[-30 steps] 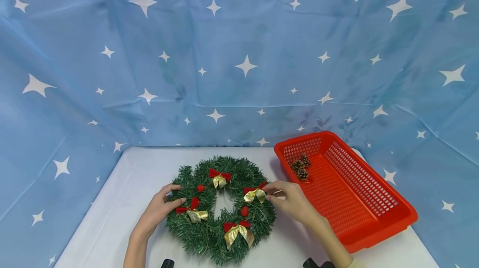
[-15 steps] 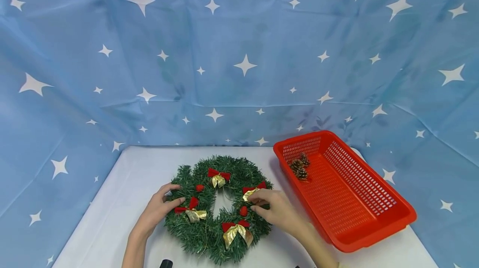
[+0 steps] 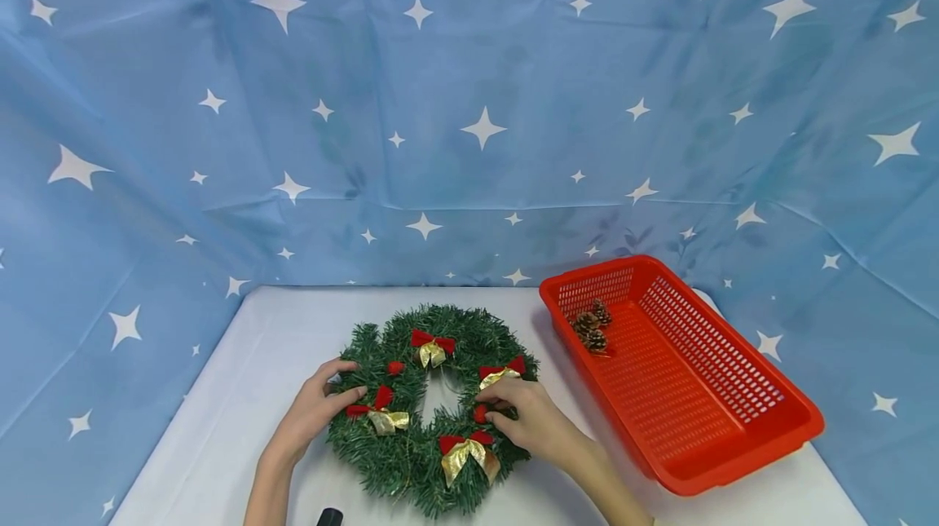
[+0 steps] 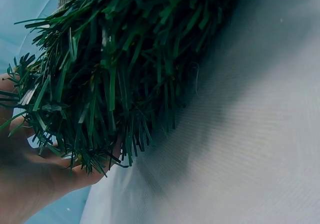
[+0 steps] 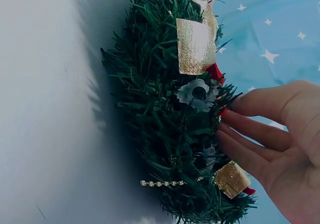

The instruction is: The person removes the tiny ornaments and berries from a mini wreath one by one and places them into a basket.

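A green tinsel wreath lies flat on the white table, dressed with several red-and-gold bows. My left hand grips the wreath's left edge, thumb on top near a bow; the left wrist view shows the fingers partly buried under the green strands. At the inner right side my right hand pinches a small red ball between thumb and fingers. The right wrist view shows only a sliver of that ball, below a gold ribbon. Another red ball sits at the upper left of the ring.
On the right stands a red plastic basket with several pine cones in its far left corner. Blue star-patterned cloth hangs behind the table. A black object shows at the bottom edge.
My right hand has moved from the right-hand bow down and inward to the red ball, and its fingers have closed on it. The left hand keeps its hold on the wreath.
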`<act>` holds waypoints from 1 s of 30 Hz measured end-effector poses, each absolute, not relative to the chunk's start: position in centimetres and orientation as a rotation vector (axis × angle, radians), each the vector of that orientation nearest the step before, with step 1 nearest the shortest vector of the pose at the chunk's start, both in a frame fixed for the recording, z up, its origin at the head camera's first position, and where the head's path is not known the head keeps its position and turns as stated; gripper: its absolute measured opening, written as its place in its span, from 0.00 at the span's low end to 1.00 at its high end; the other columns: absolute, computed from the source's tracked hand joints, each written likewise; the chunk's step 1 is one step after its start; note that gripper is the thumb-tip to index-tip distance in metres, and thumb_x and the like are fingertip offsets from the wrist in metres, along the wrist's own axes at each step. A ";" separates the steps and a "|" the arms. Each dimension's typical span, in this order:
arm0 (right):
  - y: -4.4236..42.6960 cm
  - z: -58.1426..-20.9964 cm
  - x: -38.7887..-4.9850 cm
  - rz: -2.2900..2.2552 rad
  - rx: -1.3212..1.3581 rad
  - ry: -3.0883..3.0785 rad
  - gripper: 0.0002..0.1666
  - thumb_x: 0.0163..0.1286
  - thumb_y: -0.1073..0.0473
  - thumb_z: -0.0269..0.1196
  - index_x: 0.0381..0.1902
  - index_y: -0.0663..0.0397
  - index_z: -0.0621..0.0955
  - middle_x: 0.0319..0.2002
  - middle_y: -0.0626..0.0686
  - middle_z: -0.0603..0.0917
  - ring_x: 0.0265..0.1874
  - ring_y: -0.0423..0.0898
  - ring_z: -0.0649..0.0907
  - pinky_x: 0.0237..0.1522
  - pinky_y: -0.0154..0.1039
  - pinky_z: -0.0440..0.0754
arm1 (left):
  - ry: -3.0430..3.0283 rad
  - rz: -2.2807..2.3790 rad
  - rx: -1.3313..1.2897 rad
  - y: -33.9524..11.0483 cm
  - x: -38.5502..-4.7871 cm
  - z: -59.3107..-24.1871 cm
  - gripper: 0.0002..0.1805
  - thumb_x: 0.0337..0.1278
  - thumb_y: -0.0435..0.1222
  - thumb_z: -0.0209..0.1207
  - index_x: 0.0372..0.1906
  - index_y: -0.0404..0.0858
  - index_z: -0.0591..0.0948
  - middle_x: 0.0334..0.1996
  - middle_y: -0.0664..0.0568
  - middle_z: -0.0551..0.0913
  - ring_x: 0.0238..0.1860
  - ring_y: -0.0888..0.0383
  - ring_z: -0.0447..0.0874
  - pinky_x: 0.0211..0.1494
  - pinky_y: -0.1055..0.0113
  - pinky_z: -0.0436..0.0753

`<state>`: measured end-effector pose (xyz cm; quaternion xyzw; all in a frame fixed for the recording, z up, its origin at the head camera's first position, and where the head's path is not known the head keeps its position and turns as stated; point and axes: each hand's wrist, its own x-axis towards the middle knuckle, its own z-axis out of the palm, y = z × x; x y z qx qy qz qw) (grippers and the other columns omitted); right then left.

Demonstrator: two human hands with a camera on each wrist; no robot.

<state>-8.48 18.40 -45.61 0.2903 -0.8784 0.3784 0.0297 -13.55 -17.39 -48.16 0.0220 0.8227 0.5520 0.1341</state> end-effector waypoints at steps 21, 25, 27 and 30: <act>17.7 -46.2 -8.5 1.016 0.926 -2.690 0.14 0.63 0.70 0.72 0.47 0.55 0.88 0.44 0.51 0.89 0.41 0.44 0.86 0.40 0.32 0.86 | 2.395 1.588 0.062 -17.2 -13.6 -48.1 0.33 0.67 0.46 0.66 0.71 0.37 0.72 0.82 0.35 0.46 0.77 0.19 0.43 0.70 0.28 0.65; 17.6 -46.3 -8.4 1.008 0.930 -2.688 0.15 0.63 0.71 0.72 0.47 0.56 0.87 0.44 0.52 0.89 0.41 0.44 0.86 0.41 0.33 0.86 | 2.392 1.592 0.061 -17.3 -13.6 -48.2 0.33 0.67 0.46 0.66 0.71 0.38 0.72 0.82 0.35 0.46 0.77 0.19 0.42 0.70 0.29 0.66; 17.6 -46.3 -8.4 1.009 0.934 -2.685 0.15 0.63 0.71 0.72 0.47 0.56 0.87 0.45 0.52 0.89 0.41 0.43 0.86 0.41 0.33 0.86 | 2.390 1.596 0.057 -17.3 -13.6 -48.2 0.33 0.67 0.46 0.66 0.71 0.38 0.72 0.82 0.35 0.46 0.77 0.19 0.43 0.70 0.29 0.66; 17.5 -46.3 -8.4 1.009 0.931 -2.690 0.14 0.63 0.71 0.72 0.47 0.56 0.88 0.45 0.52 0.89 0.40 0.43 0.87 0.41 0.32 0.86 | 2.386 1.594 0.058 -17.3 -13.6 -48.2 0.33 0.67 0.46 0.66 0.71 0.38 0.72 0.82 0.35 0.46 0.77 0.19 0.43 0.69 0.29 0.67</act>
